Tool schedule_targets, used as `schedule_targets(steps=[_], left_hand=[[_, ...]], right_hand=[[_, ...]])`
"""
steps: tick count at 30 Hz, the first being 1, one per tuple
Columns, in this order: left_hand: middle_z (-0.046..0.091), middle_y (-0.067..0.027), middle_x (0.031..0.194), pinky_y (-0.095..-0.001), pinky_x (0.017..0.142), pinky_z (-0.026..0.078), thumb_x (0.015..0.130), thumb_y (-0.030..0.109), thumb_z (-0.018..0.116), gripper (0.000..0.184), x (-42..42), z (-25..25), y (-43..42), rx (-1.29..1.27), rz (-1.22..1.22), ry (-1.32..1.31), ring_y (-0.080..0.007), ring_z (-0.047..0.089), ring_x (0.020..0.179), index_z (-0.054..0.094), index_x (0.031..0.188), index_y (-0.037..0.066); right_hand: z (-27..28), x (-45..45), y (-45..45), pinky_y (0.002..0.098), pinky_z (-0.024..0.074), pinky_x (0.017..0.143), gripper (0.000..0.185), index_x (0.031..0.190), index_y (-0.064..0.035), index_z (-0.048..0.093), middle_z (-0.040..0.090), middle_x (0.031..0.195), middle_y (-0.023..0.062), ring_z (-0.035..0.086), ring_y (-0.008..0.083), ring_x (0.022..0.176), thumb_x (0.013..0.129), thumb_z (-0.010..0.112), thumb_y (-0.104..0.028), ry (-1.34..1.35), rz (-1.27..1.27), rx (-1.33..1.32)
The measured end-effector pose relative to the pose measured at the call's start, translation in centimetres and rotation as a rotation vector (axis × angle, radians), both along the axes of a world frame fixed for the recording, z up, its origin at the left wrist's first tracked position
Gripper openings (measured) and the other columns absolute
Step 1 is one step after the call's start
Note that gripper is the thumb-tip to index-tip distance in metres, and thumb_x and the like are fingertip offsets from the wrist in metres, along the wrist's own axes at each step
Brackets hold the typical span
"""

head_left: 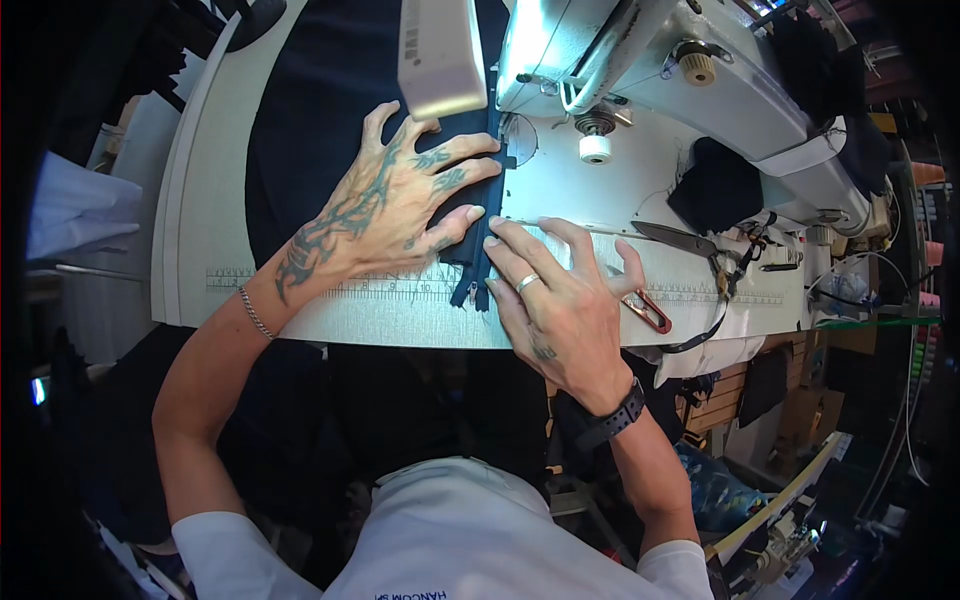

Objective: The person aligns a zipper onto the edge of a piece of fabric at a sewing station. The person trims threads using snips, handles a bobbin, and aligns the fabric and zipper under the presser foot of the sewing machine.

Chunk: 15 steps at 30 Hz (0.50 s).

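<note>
Dark navy fabric [300, 130] lies on the sewing table, with a dark zipper [483, 250] running along its right edge. My left hand [400, 195] rests on the fabric with its fingers spread, the fingertips reaching the zipper. Just across the zipper's lower part, my right hand [560, 300] lies with its fingers stretched out and the tips against the zipper's edge. The zipper's upper end runs beside the head of a white sewing machine [740, 110]. Its needle and presser foot are too hidden to make out.
A white box-shaped piece [440, 60] hangs over the fabric. Right of my hand are red-handled thread snips [648, 312], scissors [675, 238] and a dark cloth piece [715, 185]. A printed ruler [390, 285] runs along the table's front. Thread spools [928, 172] stand far right.
</note>
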<state>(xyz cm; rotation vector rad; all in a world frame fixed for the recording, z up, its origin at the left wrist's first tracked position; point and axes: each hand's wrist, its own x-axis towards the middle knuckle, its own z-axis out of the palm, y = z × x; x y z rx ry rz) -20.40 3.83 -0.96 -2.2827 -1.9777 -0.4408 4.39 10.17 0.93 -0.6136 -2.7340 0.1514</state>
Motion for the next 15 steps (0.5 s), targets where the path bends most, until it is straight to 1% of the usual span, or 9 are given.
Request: schedule_targets(steps=[2,8,10,15], left_hand=[[0.059,0.0001,0.157,-0.0672,0.129,0.022,0.106,0.041,0.059,0.047,0.0,0.0,0.1,-0.004,0.017,0.002,-0.0343,0.051,0.144,0.066,0.148,0.02],[0.061,-0.0001,0.155,-0.0682,0.129,0.023,0.106,0.039,0.06,0.048,0.0,0.0,0.3,-0.008,0.024,0.002,-0.033,0.052,0.143,0.066,0.15,0.021],[0.061,0.0002,0.155,-0.0688,0.129,0.023,0.106,0.04,0.06,0.048,0.0,-0.1,0.2,-0.005,0.026,-0.006,-0.0329,0.052,0.143,0.066,0.149,0.021],[0.062,0.0011,0.155,-0.0699,0.128,0.024,0.105,0.04,0.061,0.047,0.0,-0.3,0.3,0.021,0.028,-0.024,-0.0323,0.053,0.142,0.067,0.148,0.022]], right_hand=[[0.0,-0.1,0.4,0.0619,0.0208,0.115,0.035,0.128,-0.0217,0.078,0.07,0.146,-0.0092,0.061,0.0229,0.131,0.093,0.081,-0.026,-0.001,0.009,-0.003],[0.6,-0.6,1.6,0.063,0.0212,0.116,0.033,0.125,-0.0203,0.079,0.069,0.147,-0.007,0.061,0.0232,0.132,0.094,0.081,-0.03,0.001,0.057,-0.039],[1.1,-0.9,2.0,0.0644,0.0212,0.115,0.03,0.121,-0.0193,0.08,0.069,0.147,-0.0056,0.059,0.0241,0.135,0.094,0.082,-0.032,0.008,0.062,-0.032],[0.3,-0.7,1.7,0.066,0.0209,0.116,0.029,0.12,-0.019,0.079,0.069,0.147,-0.0039,0.058,0.0257,0.138,0.095,0.081,-0.034,-0.033,0.095,0.027]])
